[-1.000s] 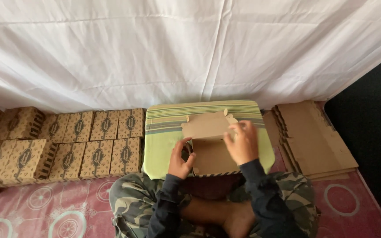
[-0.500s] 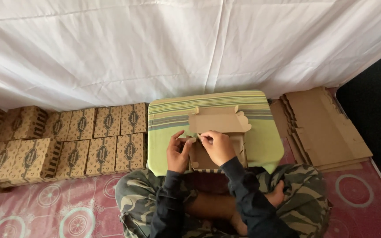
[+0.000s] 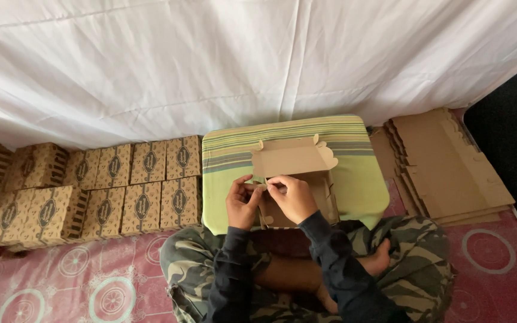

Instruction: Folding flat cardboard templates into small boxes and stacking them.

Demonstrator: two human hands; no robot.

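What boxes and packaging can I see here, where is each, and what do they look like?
Open box: plain brown cardboard on the striped cushion, lid up, left hand and right hand at its left edge.
Folded boxes: rows on the floor at left, brown with dark oval emblems.
Flat blanks: plain brown stack, floor at right.
No signs or screens.

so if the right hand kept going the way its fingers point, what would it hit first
The right hand points left, so it would likely meet the left hand first; their fingertips nearly touch at the left side flap of the cardboard box.
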